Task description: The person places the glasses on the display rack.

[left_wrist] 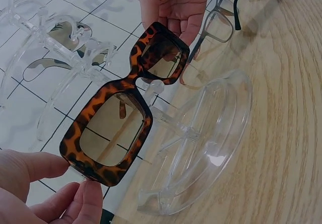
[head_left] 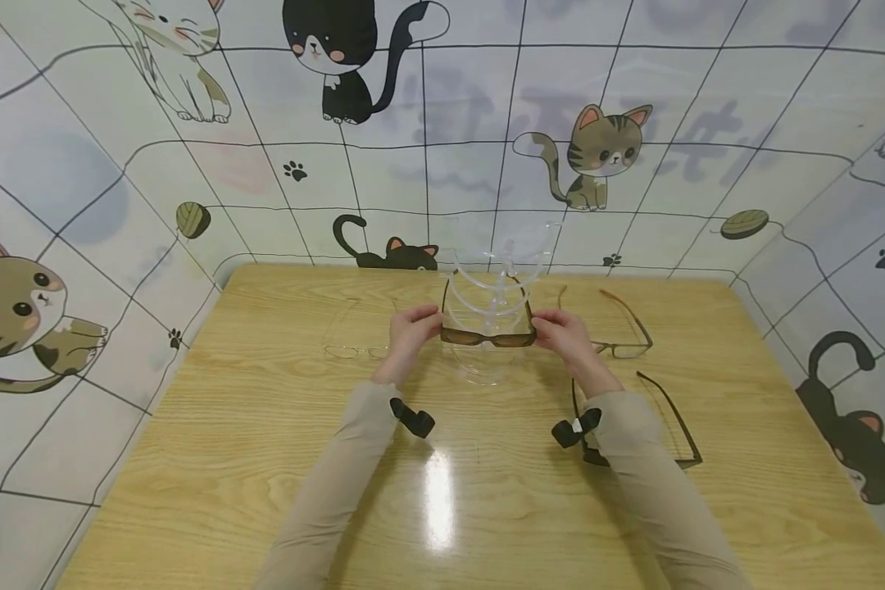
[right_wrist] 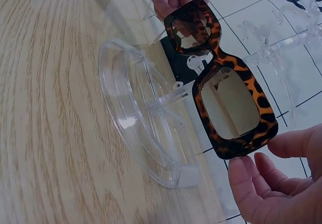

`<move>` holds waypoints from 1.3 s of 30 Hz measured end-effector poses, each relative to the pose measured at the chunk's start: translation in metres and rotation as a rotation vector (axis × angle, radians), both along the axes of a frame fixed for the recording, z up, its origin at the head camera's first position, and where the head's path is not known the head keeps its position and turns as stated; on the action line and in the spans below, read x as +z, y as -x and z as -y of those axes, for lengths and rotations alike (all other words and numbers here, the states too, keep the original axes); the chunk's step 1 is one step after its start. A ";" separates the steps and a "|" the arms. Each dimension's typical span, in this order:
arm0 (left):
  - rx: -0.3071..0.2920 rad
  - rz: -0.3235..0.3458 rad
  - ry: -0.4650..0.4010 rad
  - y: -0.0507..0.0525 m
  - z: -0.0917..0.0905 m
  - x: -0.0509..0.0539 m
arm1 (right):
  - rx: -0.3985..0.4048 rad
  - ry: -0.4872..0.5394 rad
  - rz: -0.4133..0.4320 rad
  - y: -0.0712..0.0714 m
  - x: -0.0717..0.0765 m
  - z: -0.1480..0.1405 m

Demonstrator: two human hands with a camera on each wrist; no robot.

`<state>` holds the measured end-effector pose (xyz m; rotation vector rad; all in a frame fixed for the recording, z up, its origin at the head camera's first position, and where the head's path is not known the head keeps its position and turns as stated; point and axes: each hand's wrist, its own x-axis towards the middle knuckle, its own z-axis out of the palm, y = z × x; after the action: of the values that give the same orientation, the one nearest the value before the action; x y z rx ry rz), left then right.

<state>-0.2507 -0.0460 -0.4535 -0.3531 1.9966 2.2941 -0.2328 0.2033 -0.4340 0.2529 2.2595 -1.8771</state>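
Note:
Tortoiseshell sunglasses (head_left: 487,339) are held level between both hands, at a clear plastic eyewear stand (left_wrist: 226,128). My left hand (head_left: 410,334) pinches one outer corner of the frame with thumb and fingertips. At the opposite corner, my right hand (head_left: 565,336) grips the frame the same way. Both wrist views show the square brown-tinted lenses and the bridge (right_wrist: 221,58) close by a knob on the stand's post, above its curved base (right_wrist: 126,113). Whether the bridge touches that knob, I cannot tell. The temples run back around the stand.
Thin wire-rimmed glasses (head_left: 342,353) lie left of the stand. On the right are brown-armed glasses (head_left: 643,329) and black-framed glasses (head_left: 682,415), partly behind the right forearm. A cat-print cloth (head_left: 457,164) stands behind the wooden table (head_left: 214,459).

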 end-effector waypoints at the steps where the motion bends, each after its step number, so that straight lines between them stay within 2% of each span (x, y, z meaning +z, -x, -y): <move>1: 0.003 -0.002 0.015 0.000 -0.001 0.000 | 0.000 -0.005 0.003 0.001 -0.001 0.000; 7: 0.016 -0.004 0.072 0.000 -0.003 -0.002 | 0.006 -0.044 0.010 0.003 -0.004 0.002; 20: 0.013 -0.005 0.074 -0.001 -0.004 -0.003 | -0.019 -0.061 0.006 0.004 -0.011 0.002; 39: -0.001 0.000 0.095 -0.005 -0.002 -0.004 | -0.031 -0.048 0.022 0.008 -0.008 0.003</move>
<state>-0.2453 -0.0442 -0.4573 -0.3584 2.1107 2.2038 -0.2403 0.2000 -0.4416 0.3158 2.3014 -1.8267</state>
